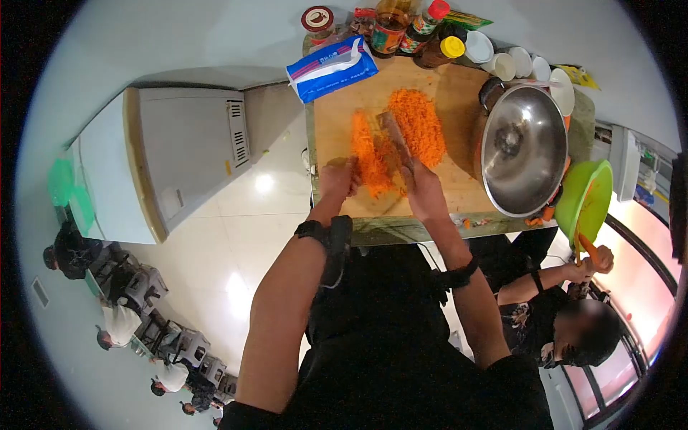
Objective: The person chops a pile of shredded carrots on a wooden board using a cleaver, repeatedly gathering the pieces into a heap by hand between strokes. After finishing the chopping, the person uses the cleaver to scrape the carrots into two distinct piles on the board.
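Observation:
My right hand point(428, 192) is wrapped round the handle of a cleaver point(395, 135). Its blade stands between two heaps of orange carrot on a wooden cutting board point(459, 143). To the right of the blade lies a broad heap of finely chopped carrot point(419, 127). On the left is a longer, narrow heap of shredded carrot point(363, 143). My left hand point(340, 179), fingers curled in, rests at the left edge of that narrow heap; what is inside the fingers, if anything, is hidden.
A large steel bowl point(527, 154) stands on the board's right side. Behind the board are a blue-and-white packet point(333, 68), sauce bottles point(390, 29) and white cups point(502, 66). At right, another person's hands point(591, 265) hold a carrot by a green bowl point(586, 197).

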Motion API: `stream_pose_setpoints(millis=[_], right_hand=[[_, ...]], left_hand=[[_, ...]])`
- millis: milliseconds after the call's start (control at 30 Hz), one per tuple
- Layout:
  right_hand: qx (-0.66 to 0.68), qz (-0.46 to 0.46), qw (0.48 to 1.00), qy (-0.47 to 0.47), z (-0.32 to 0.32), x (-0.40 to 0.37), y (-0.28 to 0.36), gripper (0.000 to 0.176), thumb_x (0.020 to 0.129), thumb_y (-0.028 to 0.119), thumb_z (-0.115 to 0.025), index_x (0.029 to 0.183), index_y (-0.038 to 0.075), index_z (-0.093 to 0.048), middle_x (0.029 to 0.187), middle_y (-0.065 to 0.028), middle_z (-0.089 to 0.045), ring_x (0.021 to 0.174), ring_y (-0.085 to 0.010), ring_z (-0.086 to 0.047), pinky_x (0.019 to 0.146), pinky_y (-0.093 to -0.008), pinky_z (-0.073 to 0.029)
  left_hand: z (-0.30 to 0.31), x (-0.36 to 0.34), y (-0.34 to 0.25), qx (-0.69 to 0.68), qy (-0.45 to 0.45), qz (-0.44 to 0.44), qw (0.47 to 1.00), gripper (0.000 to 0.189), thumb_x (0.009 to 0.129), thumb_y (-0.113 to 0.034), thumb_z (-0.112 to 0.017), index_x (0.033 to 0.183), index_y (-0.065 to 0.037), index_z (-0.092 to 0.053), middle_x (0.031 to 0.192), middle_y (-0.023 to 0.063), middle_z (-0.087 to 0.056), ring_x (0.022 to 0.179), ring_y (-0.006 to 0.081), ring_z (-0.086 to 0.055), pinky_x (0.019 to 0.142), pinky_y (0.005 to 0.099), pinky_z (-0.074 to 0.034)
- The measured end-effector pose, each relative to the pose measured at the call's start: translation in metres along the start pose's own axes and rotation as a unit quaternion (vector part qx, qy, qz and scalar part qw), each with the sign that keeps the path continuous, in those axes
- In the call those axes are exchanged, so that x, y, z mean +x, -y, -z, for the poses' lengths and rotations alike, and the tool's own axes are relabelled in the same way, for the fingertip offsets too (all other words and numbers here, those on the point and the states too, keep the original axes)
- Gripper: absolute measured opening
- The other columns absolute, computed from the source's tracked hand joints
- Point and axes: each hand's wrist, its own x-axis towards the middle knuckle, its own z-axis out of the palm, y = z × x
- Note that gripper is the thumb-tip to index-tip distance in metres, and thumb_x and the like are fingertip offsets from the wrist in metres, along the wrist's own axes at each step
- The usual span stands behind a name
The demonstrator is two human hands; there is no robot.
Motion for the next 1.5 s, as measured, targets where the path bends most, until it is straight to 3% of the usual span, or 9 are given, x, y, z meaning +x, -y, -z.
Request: stream_pose_setpoints(millis=[367,533,867,1233,1300,1333,1400,1433,1500], right_hand=[[0.024,-0.011,1.0,-0.017,0.016,0.011,-0.036,0.038,0.098,0.015,-0.053,0.133,0.004,-0.047,0.118,-0.0309,-0.06,0.106,-0.0462,-0.06,0.086,-0.0549,-0.049],[-0.006,0.038,0.998,-0.047,0.003,-0.008,-0.017,0.022,0.098,0.016,-0.054,0.109,-0.003,-0.054,0.096,-0.0321,-0.062,0.093,-0.0513,-0.059,0.075,-0.053,-0.047],[-0.017,-0.042,0.999,-0.028,0.052,-0.034,-0.033,0.017,0.098,0.015,-0.052,0.108,0.001,-0.053,0.093,-0.0266,-0.06,0.083,-0.0492,-0.061,0.072,-0.0559,-0.051],[-0.23,0.15,0.961,-0.029,0.017,0.001,-0.091,0.029,0.097,0.021,-0.053,0.122,0.006,-0.05,0.112,-0.0215,-0.059,0.085,-0.0432,-0.066,0.071,-0.0499,-0.058],[-0.187,0.118,0.975,-0.025,0.027,0.0,-0.071,0.022,0.098,0.018,-0.053,0.115,0.004,-0.053,0.107,-0.0219,-0.059,0.085,-0.0444,-0.063,0.072,-0.0503,-0.056],[-0.143,0.086,0.986,-0.018,0.035,-0.001,-0.059,0.017,0.098,0.015,-0.053,0.108,0.002,-0.055,0.103,-0.0223,-0.058,0.086,-0.0456,-0.061,0.074,-0.0507,-0.053],[-0.171,0.089,0.981,0.005,0.045,-0.006,-0.055,0.016,0.098,0.016,-0.052,0.107,0.003,-0.055,0.102,-0.0213,-0.058,0.085,-0.0445,-0.061,0.073,-0.0499,-0.054],[-0.199,0.088,0.976,0.029,0.049,-0.01,-0.055,0.015,0.099,0.016,-0.051,0.106,0.004,-0.056,0.1,-0.0202,-0.058,0.084,-0.0433,-0.062,0.072,-0.0492,-0.054],[-0.233,0.103,0.965,0.063,0.056,-0.02,-0.059,0.019,0.098,0.018,-0.051,0.114,0.006,-0.054,0.103,-0.0211,-0.059,0.078,-0.0418,-0.065,0.067,-0.0492,-0.056]], left_hand=[[0.002,-0.003,-0.015,-0.018,0.022,0.155,0.988,0.063,0.094,-0.051,-0.062,0.053,-0.004,-0.066,0.047,0.006,-0.059,0.039,0.0141,-0.055,0.038,0.0318,-0.044],[0.003,-0.011,-0.028,-0.033,-0.001,0.167,0.985,0.065,0.093,-0.053,-0.064,0.051,-0.003,-0.063,0.048,0.0058,-0.06,0.039,0.014,-0.055,0.038,0.032,-0.044],[0.005,-0.013,-0.038,-0.057,0.001,0.187,0.981,0.057,0.093,-0.042,-0.067,0.055,-0.001,-0.059,0.051,0.0107,-0.06,0.038,0.0175,-0.053,0.036,0.034,-0.041],[-0.003,-0.006,-0.015,-0.026,-0.021,0.198,0.98,0.063,0.095,-0.05,-0.062,0.052,-0.003,-0.059,0.048,0.0086,-0.059,0.036,0.016,-0.053,0.035,0.0333,-0.041],[-0.008,0.003,0.022,-0.041,-0.048,-0.125,0.99,0.06,0.094,-0.049,-0.063,0.055,-0.005,-0.061,0.049,0.0082,-0.06,0.037,0.0167,-0.054,0.035,0.0337,-0.041],[-0.006,0.0,0.011,-0.041,-0.049,-0.127,0.99,0.06,0.094,-0.049,-0.063,0.055,-0.005,-0.061,0.049,0.0082,-0.06,0.037,0.0167,-0.054,0.035,0.0337,-0.041],[-0.004,0.001,-0.005,-0.136,-0.021,0.206,0.969,0.061,0.095,-0.053,-0.06,0.057,-0.005,-0.063,0.048,0.0078,-0.059,0.038,0.0176,-0.056,0.037,0.0333,-0.043],[-0.003,0.001,-0.004,-0.137,-0.023,0.207,0.968,0.061,0.095,-0.053,-0.06,0.057,-0.005,-0.063,0.048,0.0078,-0.059,0.038,0.0176,-0.056,0.037,0.0333,-0.043],[-0.004,-0.001,0.004,0.167,-0.091,0.05,0.98,0.065,0.095,-0.058,-0.056,0.057,-0.005,-0.064,0.046,0.007,-0.059,0.04,0.018,-0.057,0.039,0.034,-0.046]])
